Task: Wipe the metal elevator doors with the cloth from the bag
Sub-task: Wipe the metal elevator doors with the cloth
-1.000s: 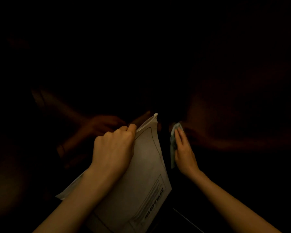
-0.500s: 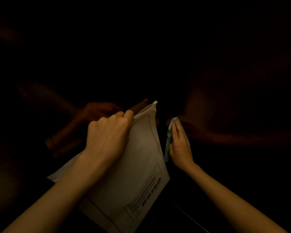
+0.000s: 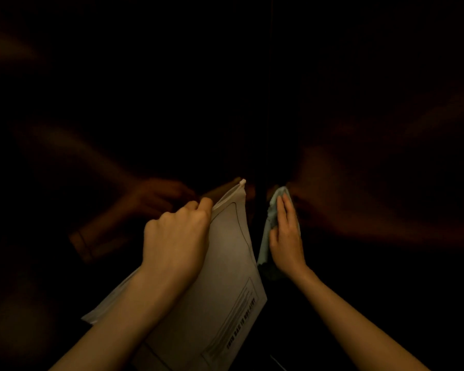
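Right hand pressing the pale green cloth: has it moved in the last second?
Yes. The right hand with the pale green cloth has climbed away from the thin floor line, keeping right of the door seam.

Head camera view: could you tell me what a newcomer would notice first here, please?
Against near-black surroundings, the pale bag stands out at centre, gripped near its top edge by the left hand. Just right of it, the right hand presses a light cloth flat against the dark door. Dim reddish reflections of both arms show in the metal.
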Available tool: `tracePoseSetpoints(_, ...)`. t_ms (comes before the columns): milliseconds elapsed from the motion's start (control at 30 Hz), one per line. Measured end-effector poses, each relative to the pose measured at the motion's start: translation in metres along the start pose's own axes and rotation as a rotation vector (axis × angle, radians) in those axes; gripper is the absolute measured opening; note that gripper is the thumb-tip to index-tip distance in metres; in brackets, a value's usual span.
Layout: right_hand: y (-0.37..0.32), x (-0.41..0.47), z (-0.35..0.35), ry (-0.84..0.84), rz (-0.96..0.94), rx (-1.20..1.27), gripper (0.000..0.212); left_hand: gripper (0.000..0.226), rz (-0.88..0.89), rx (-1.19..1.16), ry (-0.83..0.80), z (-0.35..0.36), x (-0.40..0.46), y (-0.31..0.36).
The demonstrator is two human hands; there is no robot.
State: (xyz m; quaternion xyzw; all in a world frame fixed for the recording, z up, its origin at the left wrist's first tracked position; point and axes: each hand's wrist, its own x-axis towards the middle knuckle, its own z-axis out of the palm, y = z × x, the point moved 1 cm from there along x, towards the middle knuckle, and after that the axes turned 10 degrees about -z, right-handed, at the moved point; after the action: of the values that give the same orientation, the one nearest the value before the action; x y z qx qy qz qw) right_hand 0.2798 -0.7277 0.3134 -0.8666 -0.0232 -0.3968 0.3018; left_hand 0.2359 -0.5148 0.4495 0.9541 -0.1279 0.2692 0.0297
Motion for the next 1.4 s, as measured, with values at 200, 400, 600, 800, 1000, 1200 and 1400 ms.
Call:
tracePoseSetpoints(200, 0.022, -0.044, 0.001, -0.268, 0.228, 0.068, 0.074, 0.018, 0.046, 0.042, -0.115, -0.029, 0.029, 0.009)
tracePoseSetpoints(400, -0.029, 0.018, -0.012, 0.045, 0.379, 0.254, 0.061, 0.015, 0.075, 0.050, -0.154, -0.044, 0.042, 0.003)
tracePoseSetpoints(600, -0.035, 0.002, 0.000, 0.053, 0.474, 0.351, 0.063, 0.016, 0.073, 0.064, -0.180, -0.042, 0.033, -0.004)
tracePoseSetpoints(800, -0.049, 0.017, -0.014, -0.035, 0.572, 0.289, 0.052, 0.017, 0.077, 0.070, -0.183, -0.066, 0.051, -0.011)
tracePoseSetpoints(1000, -0.077, 0.062, -0.033, 0.083, 0.593, 0.279, 0.051, 0.013, 0.067, 0.062, -0.156, -0.083, 0.052, -0.008)
tracePoseSetpoints(1200, -0.130, 0.130, -0.076, 0.236, 0.394, 0.372, 0.051, 0.013, 0.082, 0.043, -0.052, -0.152, 0.094, -0.009)
tracePoseSetpoints(1400, -0.138, 0.151, -0.087, 0.140, 0.259, 0.373, 0.067, 0.016, 0.080, 0.055, -0.020, -0.194, 0.113, -0.018)
